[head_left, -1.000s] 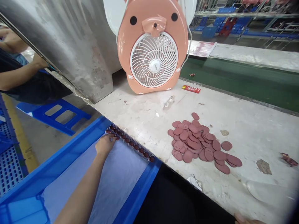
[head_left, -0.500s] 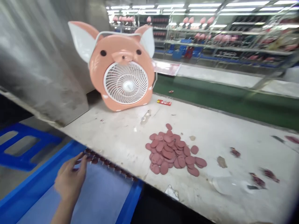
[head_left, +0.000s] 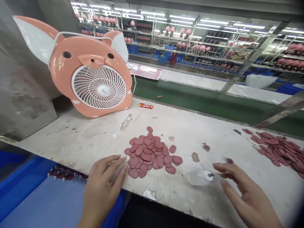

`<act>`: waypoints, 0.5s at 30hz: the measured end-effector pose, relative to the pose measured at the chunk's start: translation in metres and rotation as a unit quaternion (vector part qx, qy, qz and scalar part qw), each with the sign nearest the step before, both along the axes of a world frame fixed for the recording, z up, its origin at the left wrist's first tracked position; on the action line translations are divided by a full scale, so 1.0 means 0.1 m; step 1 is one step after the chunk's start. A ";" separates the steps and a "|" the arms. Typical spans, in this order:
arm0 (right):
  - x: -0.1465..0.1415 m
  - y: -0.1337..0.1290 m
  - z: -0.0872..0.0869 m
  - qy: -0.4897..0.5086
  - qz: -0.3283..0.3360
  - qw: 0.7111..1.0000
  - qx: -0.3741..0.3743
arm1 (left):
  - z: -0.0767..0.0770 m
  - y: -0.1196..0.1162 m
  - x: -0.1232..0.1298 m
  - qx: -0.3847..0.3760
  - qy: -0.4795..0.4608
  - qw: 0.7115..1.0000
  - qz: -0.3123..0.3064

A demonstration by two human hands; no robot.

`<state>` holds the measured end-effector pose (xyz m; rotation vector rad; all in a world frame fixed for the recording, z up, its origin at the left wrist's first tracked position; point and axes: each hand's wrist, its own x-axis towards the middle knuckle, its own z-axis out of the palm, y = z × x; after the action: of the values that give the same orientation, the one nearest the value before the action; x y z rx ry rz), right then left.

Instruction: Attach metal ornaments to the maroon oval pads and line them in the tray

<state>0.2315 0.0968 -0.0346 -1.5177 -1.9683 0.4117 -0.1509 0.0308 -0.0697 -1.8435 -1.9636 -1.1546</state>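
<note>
The empty left hand (head_left: 104, 190), fingers spread, lies just left of a heap of flat pink oval pieces (head_left: 149, 155); the open, empty right hand (head_left: 247, 196) is just right of a clear squeeze bottle with a metal nozzle (head_left: 198, 177).

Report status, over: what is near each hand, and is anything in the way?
Left hand open, at pile of pink oval pieces. Right hand open, beside plastic squeeze bottle with needle tip. Pig-shaped fan behind, not in the way.
</note>
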 end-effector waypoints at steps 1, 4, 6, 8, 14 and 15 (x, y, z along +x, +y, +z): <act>0.00 0.02 0.04 -0.025 0.030 0.999 -0.001 | 0.01 0.01 0.06 -0.028 0.012 0.999 -0.009; 0.00 0.17 0.15 -0.078 0.065 0.995 0.015 | 0.03 0.03 0.16 -0.075 0.027 0.997 0.001; -0.04 0.39 0.23 -0.089 0.073 0.993 0.008 | 0.06 0.05 0.17 -0.104 0.009 0.994 0.015; -0.16 0.74 0.32 -0.094 0.087 0.992 -0.006 | 0.08 0.09 0.14 -0.151 -0.023 0.988 0.020; -0.80 2.18 0.31 -0.162 0.138 0.976 -0.039 | 0.09 0.22 0.06 -0.244 -0.135 0.960 0.006; -0.92 2.42 0.27 -0.172 0.135 0.975 -0.037 | 0.09 0.23 0.07 -0.235 -0.174 0.956 0.004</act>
<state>0.1398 0.3384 -0.0077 -1.4449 -2.4713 0.3549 -0.1441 0.0539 -0.0607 -1.9360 -2.6328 -1.1475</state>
